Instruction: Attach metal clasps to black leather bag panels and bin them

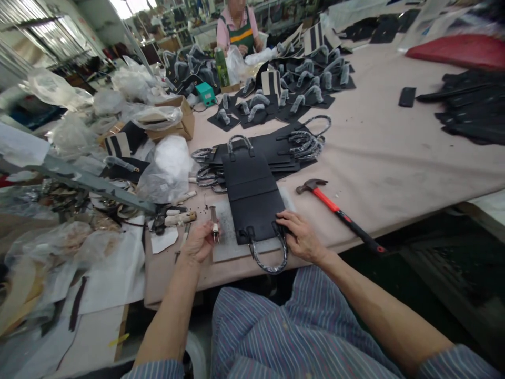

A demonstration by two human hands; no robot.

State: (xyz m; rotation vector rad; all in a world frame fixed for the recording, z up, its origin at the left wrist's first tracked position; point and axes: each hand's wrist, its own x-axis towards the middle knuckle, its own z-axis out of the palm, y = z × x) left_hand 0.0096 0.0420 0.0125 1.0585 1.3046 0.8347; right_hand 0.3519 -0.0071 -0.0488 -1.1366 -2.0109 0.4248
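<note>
A flat black bag panel (252, 192) with wrapped handles at both ends lies on a grey pad (231, 239) at the table's near edge. My right hand (302, 234) rests on its near right corner, fingers pressed by the near handle (270, 258). My left hand (201, 239) is closed round a small metal punch tool (214, 223), held upright just left of the panel.
A red-handled hammer (339, 213) lies right of the panel. A stack of black panels with handles (292, 145) sits behind. Pliers (173, 217), plastic bags (168, 168) and a cardboard box (179, 123) crowd the left. Another person (238, 26) works at the far end.
</note>
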